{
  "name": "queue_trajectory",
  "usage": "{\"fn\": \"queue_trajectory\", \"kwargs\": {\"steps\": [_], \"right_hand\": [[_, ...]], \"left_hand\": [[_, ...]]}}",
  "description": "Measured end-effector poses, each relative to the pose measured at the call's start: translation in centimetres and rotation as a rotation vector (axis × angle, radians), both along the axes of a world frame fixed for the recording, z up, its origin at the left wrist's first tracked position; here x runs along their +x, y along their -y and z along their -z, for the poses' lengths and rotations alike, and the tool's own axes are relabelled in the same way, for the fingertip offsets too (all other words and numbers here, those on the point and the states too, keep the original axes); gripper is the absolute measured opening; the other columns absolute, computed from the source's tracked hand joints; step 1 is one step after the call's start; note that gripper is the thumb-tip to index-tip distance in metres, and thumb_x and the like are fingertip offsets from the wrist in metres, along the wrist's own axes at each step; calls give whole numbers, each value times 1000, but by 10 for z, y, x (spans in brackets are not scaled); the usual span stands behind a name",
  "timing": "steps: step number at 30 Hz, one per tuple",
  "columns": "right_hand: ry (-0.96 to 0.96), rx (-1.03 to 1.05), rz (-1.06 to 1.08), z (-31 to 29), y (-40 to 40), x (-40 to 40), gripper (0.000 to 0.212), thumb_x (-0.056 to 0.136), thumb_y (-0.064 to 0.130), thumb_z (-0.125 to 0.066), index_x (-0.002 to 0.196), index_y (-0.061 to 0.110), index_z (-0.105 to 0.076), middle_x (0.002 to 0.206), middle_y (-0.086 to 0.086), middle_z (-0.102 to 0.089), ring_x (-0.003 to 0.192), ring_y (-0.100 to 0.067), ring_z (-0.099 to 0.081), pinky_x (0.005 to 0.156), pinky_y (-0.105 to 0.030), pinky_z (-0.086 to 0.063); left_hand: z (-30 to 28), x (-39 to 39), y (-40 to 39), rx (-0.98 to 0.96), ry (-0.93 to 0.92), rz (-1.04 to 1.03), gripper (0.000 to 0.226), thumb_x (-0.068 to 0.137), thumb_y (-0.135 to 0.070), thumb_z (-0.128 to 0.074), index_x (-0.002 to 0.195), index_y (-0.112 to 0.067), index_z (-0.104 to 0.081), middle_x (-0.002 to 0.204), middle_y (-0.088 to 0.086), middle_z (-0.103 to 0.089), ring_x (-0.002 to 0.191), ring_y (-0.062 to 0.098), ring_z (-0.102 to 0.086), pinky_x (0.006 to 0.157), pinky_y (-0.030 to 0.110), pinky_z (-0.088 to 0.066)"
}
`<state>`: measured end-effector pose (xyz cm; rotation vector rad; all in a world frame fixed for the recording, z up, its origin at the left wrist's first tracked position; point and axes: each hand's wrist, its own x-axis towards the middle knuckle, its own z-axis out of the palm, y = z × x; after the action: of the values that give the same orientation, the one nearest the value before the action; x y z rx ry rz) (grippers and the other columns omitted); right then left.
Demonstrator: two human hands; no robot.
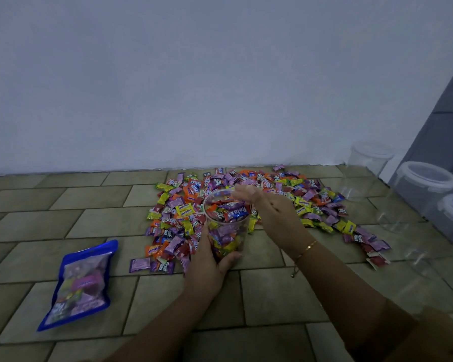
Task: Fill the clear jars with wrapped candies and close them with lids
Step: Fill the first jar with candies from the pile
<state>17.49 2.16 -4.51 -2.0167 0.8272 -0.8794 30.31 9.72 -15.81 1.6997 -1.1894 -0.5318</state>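
Candies point(311, 205) lie spread over the tiled floor point(272, 296) by the wall. I see my left hand point(207, 259) grasping the open, nearly full jar point(226, 223) at the pile's near edge, while my right hand point(270, 207) hovers released at its rim, fingers straight. Lidded empty jars point(424, 189) stand right; a blue bag point(81, 283) lies left.
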Motion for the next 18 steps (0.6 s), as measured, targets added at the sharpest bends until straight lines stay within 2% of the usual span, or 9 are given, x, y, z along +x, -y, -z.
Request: {"fn": "queue_trajectory", "kwargs": {"steps": [2,3,5,7,8,9,12,15,18], "right_hand": [[124,79,77,2,7,-7,41,100,34,-32,108,20,-69,120,0,-66,115,-9,-57,95,-12,-41],[131,87,147,7,14,-11,40,101,32,-32,106,19,-70,117,-4,-67,110,-13,-60,93,-16,-45],[29,78,296,21,31,-19,42,101,30,-33,103,13,-71,106,-24,-67,100,-32,-62,88,-36,-49],[-188,74,334,41,50,-27,42,101,26,-36,96,-1,-67,96,-31,-62,93,-41,-58,77,-38,-44],[-333,89,328,53,59,-31,37,101,21,-37,101,-4,-64,101,-27,-61,100,-38,-56,79,-36,-40],[-476,97,320,64,67,-36,35,101,18,-37,115,-5,-58,117,-24,-58,112,-35,-52,89,-33,-38],[-741,88,348,93,86,-45,48,99,25,-42,141,3,-35,145,-17,-37,134,-32,-34,109,-38,-29],[-816,144,356,104,92,-44,61,98,37,-41,150,18,-15,156,-10,-14,144,-33,-10,115,-48,-20],[-874,119,310,108,94,-39,61,98,41,-39,150,30,-10,159,-4,-5,145,-33,0,116,-51,-14]], "left_hand": [[0,0,1,4,5,-5,105,66,-64,-60,150,-22,-14,136,-17,-41,124,2,-38,101,23,-34],[0,0,1,3,5,-3,104,65,-65,-60,149,-23,-15,135,-16,-42,123,2,-38,101,23,-34],[-2,0,2,5,8,3,104,64,-65,-60,148,-23,-15,130,-18,-42,120,1,-38,99,22,-34],[0,1,4,14,16,5,102,64,-66,-60,147,-22,-19,131,-17,-44,122,4,-41,101,26,-38],[2,2,5,22,22,2,102,64,-68,-60,146,-20,-21,134,-13,-46,124,8,-43,103,29,-39],[3,1,5,26,29,2,103,64,-69,-60,145,-19,-23,136,-10,-48,125,11,-45,103,31,-40],[1,0,10,27,32,-3,97,64,-65,-64,141,-17,-29,130,-10,-49,120,8,-45,97,24,-39],[-3,-1,19,30,31,5,90,66,-56,-70,138,-18,-31,119,-15,-45,111,3,-43,90,19,-36],[-2,-1,23,48,20,-3,97,61,-64,-65,138,-18,-30,120,-14,-46,109,4,-44,90,20,-37]]}}
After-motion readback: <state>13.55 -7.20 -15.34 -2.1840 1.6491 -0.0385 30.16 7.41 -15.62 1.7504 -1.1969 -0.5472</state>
